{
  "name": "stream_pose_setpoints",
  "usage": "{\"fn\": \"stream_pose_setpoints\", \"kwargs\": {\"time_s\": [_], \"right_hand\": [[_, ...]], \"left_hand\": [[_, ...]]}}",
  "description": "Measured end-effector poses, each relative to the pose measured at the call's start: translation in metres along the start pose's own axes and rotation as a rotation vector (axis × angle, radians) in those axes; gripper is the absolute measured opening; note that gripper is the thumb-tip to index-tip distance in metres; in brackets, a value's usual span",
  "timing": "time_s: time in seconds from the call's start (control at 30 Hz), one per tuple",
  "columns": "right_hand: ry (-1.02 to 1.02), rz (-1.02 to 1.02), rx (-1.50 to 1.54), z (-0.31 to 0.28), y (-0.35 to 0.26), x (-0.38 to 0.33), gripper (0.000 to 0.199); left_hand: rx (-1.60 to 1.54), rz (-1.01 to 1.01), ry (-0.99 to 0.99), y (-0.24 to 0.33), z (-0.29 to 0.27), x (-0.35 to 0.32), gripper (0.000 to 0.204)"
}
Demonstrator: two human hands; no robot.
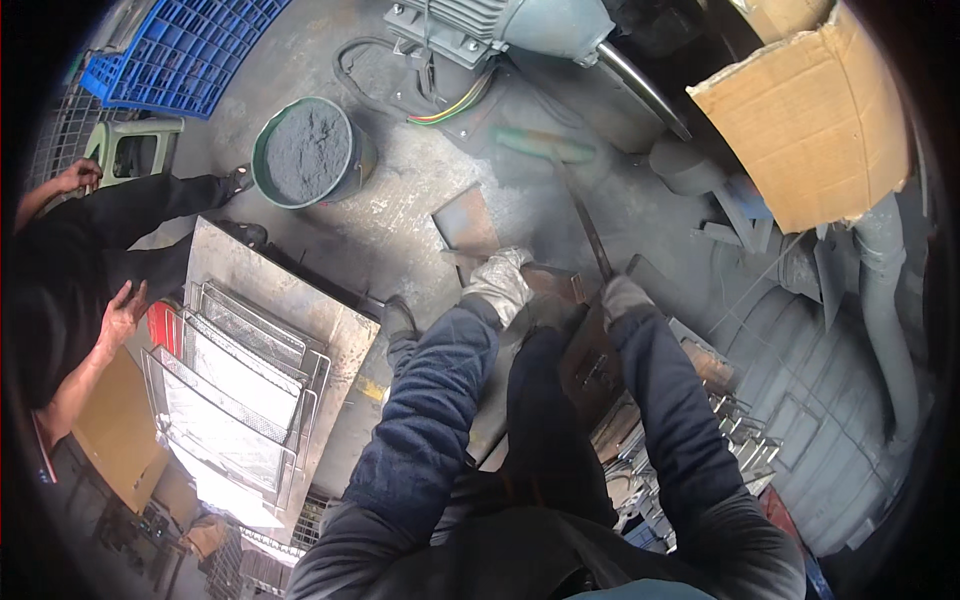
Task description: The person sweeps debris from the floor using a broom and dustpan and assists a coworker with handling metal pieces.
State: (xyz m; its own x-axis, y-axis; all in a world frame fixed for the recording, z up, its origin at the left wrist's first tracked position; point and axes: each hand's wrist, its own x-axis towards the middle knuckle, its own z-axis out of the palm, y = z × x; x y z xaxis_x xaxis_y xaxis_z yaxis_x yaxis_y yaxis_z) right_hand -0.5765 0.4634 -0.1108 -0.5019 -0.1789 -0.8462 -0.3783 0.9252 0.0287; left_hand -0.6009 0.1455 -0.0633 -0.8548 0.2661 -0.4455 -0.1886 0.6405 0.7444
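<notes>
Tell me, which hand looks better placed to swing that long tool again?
Probably the right hand: it grips the long tool by its handle, while the left hand rests on the rusty metal piece.

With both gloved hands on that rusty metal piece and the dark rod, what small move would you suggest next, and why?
Probably steady the rusty flat metal piece more firmly with the gloved left hand before working further. The gloved right hand grips the long dark rod, whose green-tinted far end is blurred, and the piece sits close above the knees.
</notes>
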Motion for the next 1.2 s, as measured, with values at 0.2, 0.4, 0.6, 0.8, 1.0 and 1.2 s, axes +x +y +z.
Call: {"fn": "stream_pose_setpoints", "kwargs": {"time_s": [0.2, 0.4, 0.6, 0.8, 1.0, 1.2], "right_hand": [[-0.075, -0.039, -0.101, -0.014, -0.027, 0.031, 0.022], [-0.146, 0.681, 0.483, -0.016, -0.008, -0.119, 0.032], [-0.26, 0.106, 0.067, 0.0, 0.041, -0.11, 0.027], [-0.066, 0.331, 0.338, -0.011, 0.033, -0.071, 0.025], [-0.062, 0.555, 0.641, 0.054, -0.004, -0.166, 0.031], [-0.083, 0.573, 0.605, 0.081, 0.035, -0.161, 0.029]], "left_hand": [[-0.234, 0.032, -0.007, -0.002, 0.018, 0.015, 0.045], [-0.006, 0.152, 0.077, 0.013, 0.008, 0.01, 0.045], [-0.262, 0.065, -0.013, -0.003, 0.036, 0.023, 0.028], [0.018, 0.293, 0.087, -0.005, 0.041, 0.018, 0.026], [-0.299, 0.049, -0.094, 0.025, 0.021, 0.027, 0.028], [0.162, 0.178, -0.274, 0.068, 0.038, 0.055, 0.03]]}}
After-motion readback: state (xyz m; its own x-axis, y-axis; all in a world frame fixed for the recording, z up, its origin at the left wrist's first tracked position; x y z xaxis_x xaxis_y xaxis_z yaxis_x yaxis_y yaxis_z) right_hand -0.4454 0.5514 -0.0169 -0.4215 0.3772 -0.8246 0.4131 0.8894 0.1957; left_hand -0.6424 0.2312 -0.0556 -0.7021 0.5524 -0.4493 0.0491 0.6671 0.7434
